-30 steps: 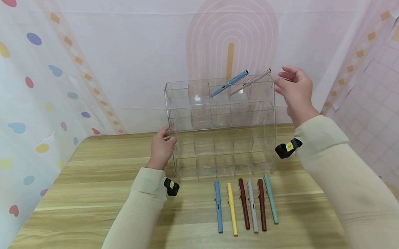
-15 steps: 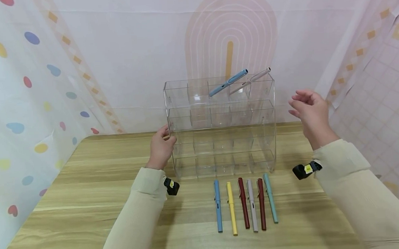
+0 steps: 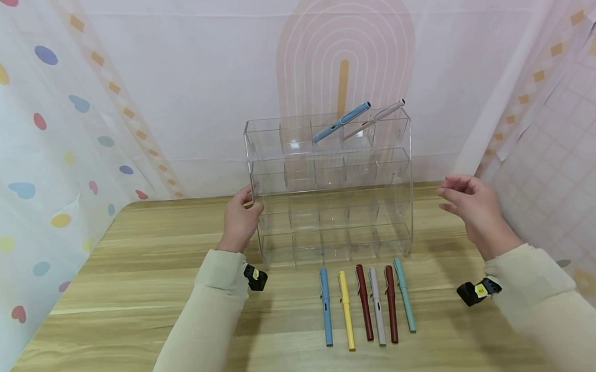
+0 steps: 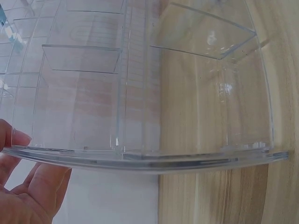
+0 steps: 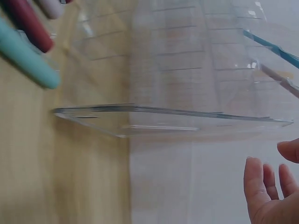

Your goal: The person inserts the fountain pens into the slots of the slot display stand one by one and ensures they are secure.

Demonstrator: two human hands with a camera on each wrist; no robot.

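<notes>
A clear tiered pen rack (image 3: pixel 330 191) stands upright on the table, divided into small compartments. My left hand (image 3: pixel 241 222) holds its left side panel, thumb on one face and fingers on the other, as the left wrist view shows at the panel edge (image 4: pixel 140 162). In the top tier lean a blue pen (image 3: pixel 342 123) and a pale pinkish pen (image 3: pixel 375 120), both tilted up to the right. Off the rack's right side, my right hand (image 3: pixel 474 209) is in the air with relaxed fingers and nothing in them.
In front of the rack lie a blue pen (image 3: pixel 326 307), a yellow pen (image 3: pixel 347 311), two dark red pens (image 3: pixel 364 302), a lilac pen (image 3: pixel 377 307) and a teal pen (image 3: pixel 405 295). A patterned curtain (image 3: pixel 199 90) hangs behind the wooden table (image 3: pixel 133 304).
My right hand has moved down and to the right, away from the rack's top right corner. The left hand, the rack and the pens have stayed in place.
</notes>
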